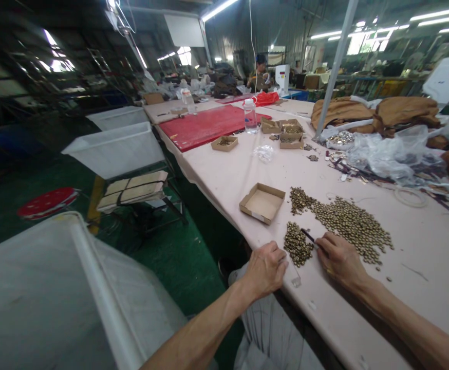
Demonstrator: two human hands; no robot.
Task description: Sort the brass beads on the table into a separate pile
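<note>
My right hand is closed around a thin dark stick, whose tip reaches over the small near pile of round brass-coloured metal studs. My left hand rests at the table's edge, just left of that pile, with its fingers curled; what they hold, if anything, is hidden. A wide spread of the same studs lies beyond my right hand, joined to a smaller heap. Behind my left hand sits a shallow open cardboard box with a bare bottom.
Small cardboard boxes and a clear bottle stand farther back, by a red board. A metal pole rises at the right, near plastic bags and brown material. White bins line the left; a person sits beyond.
</note>
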